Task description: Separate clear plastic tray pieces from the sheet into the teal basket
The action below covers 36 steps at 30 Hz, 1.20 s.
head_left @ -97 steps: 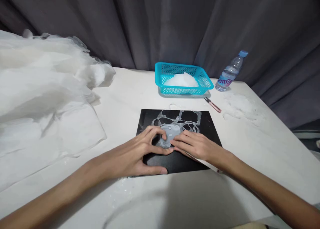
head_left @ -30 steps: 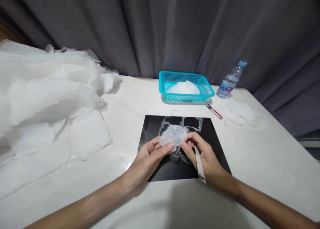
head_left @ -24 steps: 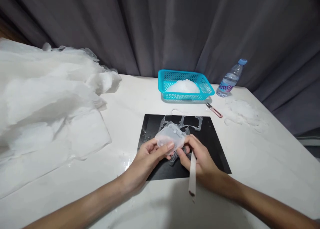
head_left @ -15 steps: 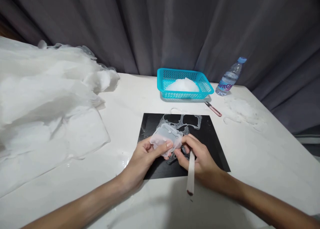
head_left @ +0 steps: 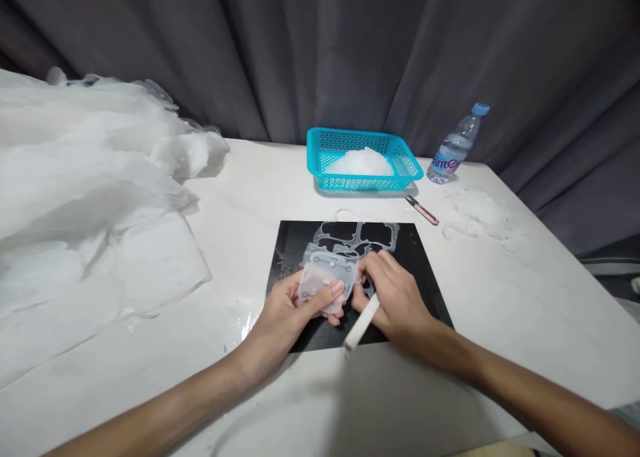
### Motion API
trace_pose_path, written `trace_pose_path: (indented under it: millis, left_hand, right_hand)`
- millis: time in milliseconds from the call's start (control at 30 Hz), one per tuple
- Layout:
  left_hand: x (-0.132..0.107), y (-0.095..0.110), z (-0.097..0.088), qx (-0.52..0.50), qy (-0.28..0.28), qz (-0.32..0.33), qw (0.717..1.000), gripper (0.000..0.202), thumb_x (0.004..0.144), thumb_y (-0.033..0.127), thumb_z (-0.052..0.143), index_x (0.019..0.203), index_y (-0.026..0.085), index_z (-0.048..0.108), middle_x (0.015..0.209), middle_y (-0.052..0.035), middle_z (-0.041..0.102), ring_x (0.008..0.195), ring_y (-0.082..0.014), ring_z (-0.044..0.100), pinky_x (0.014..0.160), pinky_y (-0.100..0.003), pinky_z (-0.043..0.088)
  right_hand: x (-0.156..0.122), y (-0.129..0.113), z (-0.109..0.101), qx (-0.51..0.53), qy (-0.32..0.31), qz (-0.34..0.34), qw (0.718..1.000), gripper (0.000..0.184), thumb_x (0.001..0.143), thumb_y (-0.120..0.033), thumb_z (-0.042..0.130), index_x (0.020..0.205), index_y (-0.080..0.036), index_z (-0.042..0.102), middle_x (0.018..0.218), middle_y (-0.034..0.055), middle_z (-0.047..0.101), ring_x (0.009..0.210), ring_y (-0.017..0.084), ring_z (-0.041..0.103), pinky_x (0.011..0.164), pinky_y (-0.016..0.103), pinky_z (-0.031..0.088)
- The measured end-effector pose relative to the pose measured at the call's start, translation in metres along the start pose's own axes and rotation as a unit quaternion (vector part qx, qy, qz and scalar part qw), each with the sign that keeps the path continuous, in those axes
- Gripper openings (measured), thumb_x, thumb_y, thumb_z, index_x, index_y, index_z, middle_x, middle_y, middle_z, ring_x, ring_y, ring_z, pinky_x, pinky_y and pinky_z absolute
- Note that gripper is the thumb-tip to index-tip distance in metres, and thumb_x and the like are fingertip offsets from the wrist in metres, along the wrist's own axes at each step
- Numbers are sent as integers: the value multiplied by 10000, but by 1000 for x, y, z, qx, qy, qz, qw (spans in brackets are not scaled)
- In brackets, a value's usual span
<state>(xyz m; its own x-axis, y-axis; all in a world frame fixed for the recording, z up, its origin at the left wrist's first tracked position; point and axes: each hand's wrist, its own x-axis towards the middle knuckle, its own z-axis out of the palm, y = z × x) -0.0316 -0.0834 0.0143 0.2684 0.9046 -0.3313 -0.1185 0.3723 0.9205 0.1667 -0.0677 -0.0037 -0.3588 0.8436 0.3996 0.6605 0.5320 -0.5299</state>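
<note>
While a pile of white sheets (head_left: 90,177) fills the left of the frame, the left hand (head_left: 290,312), just below centre, grips a translucent piece (head_left: 325,267), thumb across its face and fingers underneath. The piece is tilted above a black mat (head_left: 287,257), on which cut-out film (head_left: 359,234) lies just behind it. Next comes a pale stick-like tool (head_left: 361,325), slanting down from the right hand (head_left: 393,294), whose curled fingers hold it close to the piece's right edge; whether its working end touches cannot be told. The step in hand looks like working along that edge, and the next move seems to call for a firm left hold and small, careful right-hand motions. Behind, at upper centre, a blue basket (head_left: 365,182) holds a white mound (head_left: 365,162); further right are snips (head_left: 423,210), a bottle (head_left: 450,152) and clear scraps (head_left: 480,210).
</note>
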Motion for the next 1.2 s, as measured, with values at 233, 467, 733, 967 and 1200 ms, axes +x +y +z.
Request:
trace_pose_path:
  millis: [233,467,733,967,1200]
  left_hand:
    - [3,1,-4,55,-12,5,998,336,849,487,842,873,178,711,743,-3,722,696,-153,661,709,-256,525]
    - [5,3,-10,108,-83,30,990,349,959,536,700,896,194,673,762,-7,697,685,-162,634,682,-270,525]
    - [3,4,-14,235,-156,48,958,482,1043,552,536,770,170,644,734,5,613,677,-143,537,639,-247,410]
    - [11,-1,-23,245,-96,79,962,361,977,525,673,913,172,717,769,18,612,707,-143,534,625,-240,391]
    - [5,5,-18,393,-121,176,894,336,1060,430,575,877,179,704,690,45,553,629,-111,481,593,-230,365]
  right_hand:
    - [16,34,-33,52,-74,37,995,90,932,-154,630,948,-223,574,905,28,635,874,214,545,795,342,447]
    - [13,21,-56,218,-109,24,970,332,1025,-270,625,1351,-262,562,1224,75,634,1009,211,567,964,386,484]
    - [19,1,-30,232,-124,-23,965,227,1064,-271,601,1270,-250,693,1108,51,728,1050,212,588,970,383,470]
    - [18,3,-34,290,-184,118,932,113,985,-280,674,995,-185,732,797,-11,605,684,119,481,632,254,388]
    - [21,4,-38,317,-218,133,914,145,948,-265,699,851,-159,725,763,-18,589,690,108,499,650,241,391]
